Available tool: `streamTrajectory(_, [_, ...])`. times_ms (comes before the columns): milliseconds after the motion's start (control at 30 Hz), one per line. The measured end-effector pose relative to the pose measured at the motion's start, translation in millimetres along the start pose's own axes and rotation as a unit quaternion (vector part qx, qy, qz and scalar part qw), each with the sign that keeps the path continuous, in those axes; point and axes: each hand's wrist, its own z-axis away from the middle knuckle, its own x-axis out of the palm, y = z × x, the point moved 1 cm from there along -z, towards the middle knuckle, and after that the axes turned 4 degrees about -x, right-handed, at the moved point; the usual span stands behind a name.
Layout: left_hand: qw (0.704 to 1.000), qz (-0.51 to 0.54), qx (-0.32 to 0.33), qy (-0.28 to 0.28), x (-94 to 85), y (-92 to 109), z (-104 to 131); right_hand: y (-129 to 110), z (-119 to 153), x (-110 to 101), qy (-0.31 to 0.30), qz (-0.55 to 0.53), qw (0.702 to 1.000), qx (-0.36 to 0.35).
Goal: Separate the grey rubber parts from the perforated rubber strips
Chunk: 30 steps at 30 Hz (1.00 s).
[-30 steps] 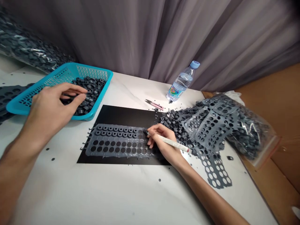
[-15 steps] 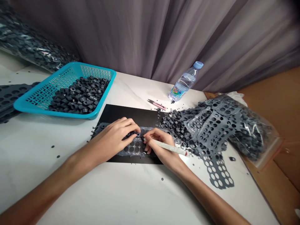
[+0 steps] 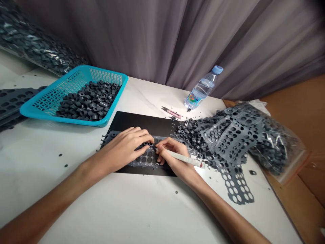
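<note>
On a black mat (image 3: pixel 137 120) lies a dark grey perforated sheet (image 3: pixel 146 159) with rows of round holes. My left hand (image 3: pixel 129 144) rests over its left part, thumb and fingers closed around small black rings (image 3: pixel 148 144). My right hand (image 3: pixel 172 150) grips a slim white pen-like tool (image 3: pixel 185 158) with a red mark at its rear end. The tool's tip points at the sheet beside the rings, mostly hidden by my fingers. Both hands are close together, almost touching.
A blue basket (image 3: pixel 118 98) of black rings stands at the left. Pink-handled thread snips (image 3: pixel 171 112) and a water bottle (image 3: pixel 203 88) are behind the mat. At the right lie loose rings (image 3: pixel 191 132), punched-out sheets (image 3: pixel 231 135) and a clear plastic bag (image 3: pixel 279 152).
The view has shifted slightly, so the table's things appear a little further right. Both hands keep nearly the same pose, with more of the rings showing by my left fingertips.
</note>
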Motion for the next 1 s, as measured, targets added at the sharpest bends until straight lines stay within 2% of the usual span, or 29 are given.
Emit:
streamTrajectory(200, [0.997,-0.054,0.042,0.028,10.4,7.0,0.7,-5.2,2.0,1.7,-0.004,0.030,1.000,0.000])
streamTrajectory(267, [0.996,-0.017,0.035,0.081,8.7,11.1,-1.9,-7.3,2.9,2.5,-0.004,0.053,0.999,-0.004])
streamTrajectory(300, [0.992,0.028,0.007,0.121,4.1,11.8,-3.5,-7.8,3.3,2.9,-0.004,0.060,0.998,-0.004])
streamTrajectory(367, [0.966,0.142,-0.080,0.202,-13.0,8.0,-5.2,-7.6,4.0,3.1,-0.001,0.060,0.998,0.005])
streamTrajectory(433, [0.926,0.226,-0.164,0.255,-37.0,-4.2,-2.2,-6.1,4.1,2.7,0.003,0.045,0.999,0.017])
streamTrajectory(467, [0.909,0.237,-0.190,0.285,-50.0,-13.3,1.8,-5.1,3.8,2.2,0.004,0.036,0.999,0.021])
streamTrajectory(533, [0.887,0.184,-0.233,0.355,-73.7,-35.8,13.9,-3.0,2.6,1.1,0.000,0.019,1.000,0.025])
streamTrajectory(567, [0.882,0.157,-0.255,0.363,-82.5,-47.9,20.6,-2.0,1.7,0.3,-0.001,0.008,1.000,0.026])
streamTrajectory(667, [0.873,0.189,-0.296,0.339,-95.3,-76.1,34.8,1.2,-1.6,-2.0,0.008,-0.030,0.999,0.026])
streamTrajectory(733, [0.864,0.259,-0.293,0.318,-94.0,-78.9,34.7,2.9,-3.3,-3.5,0.022,-0.050,0.998,0.022])
streamTrajectory(800, [0.847,0.353,-0.270,0.292,-85.5,-66.0,26.9,4.0,-3.9,-4.5,0.032,-0.058,0.998,0.014])
streamTrajectory(867, [0.811,0.473,-0.242,0.244,-69.5,-41.7,15.6,4.1,-3.6,-5.1,0.037,-0.059,0.998,0.007])
streamTrajectory(933, [0.753,0.593,-0.227,0.172,-48.0,-14.2,5.7,3.5,-2.9,-5.4,0.040,-0.054,0.998,0.005])
streamTrajectory(1000, [0.702,0.667,-0.244,0.059,-25.1,9.1,0.0,2.5,-2.3,-5.6,0.042,-0.047,0.998,0.005])
